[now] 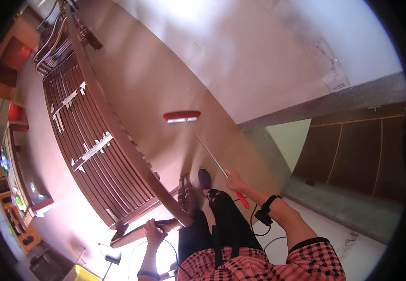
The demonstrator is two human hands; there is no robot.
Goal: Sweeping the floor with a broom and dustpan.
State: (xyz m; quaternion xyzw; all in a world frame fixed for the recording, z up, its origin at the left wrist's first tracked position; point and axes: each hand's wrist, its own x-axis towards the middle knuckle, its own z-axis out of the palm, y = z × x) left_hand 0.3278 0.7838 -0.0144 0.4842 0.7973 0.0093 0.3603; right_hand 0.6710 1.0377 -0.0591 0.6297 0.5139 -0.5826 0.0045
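Note:
My right hand (235, 181) is closed round the thin metal handle (211, 153) of a long-handled floor brush, just above its red grip end. The brush's wide red head (181, 115), with a white strip along its near side, is out ahead over the brown floor; whether it touches the floor, I cannot tell. At the lower left, my left hand (154, 232) grips the end armrest (137, 234) of a dark brown slatted wooden bench (88, 140). Pale torn strips of tape cross the bench's slats in two places.
A pale wall (278, 56) runs along the right, with a dark brown panelled door (353, 150) past its end. Red containers (15, 111), shelving and a low table (27, 173) line the left. A yellow container (80, 272) is at lower left. My shoe (204, 177) stands close to the bench's leg.

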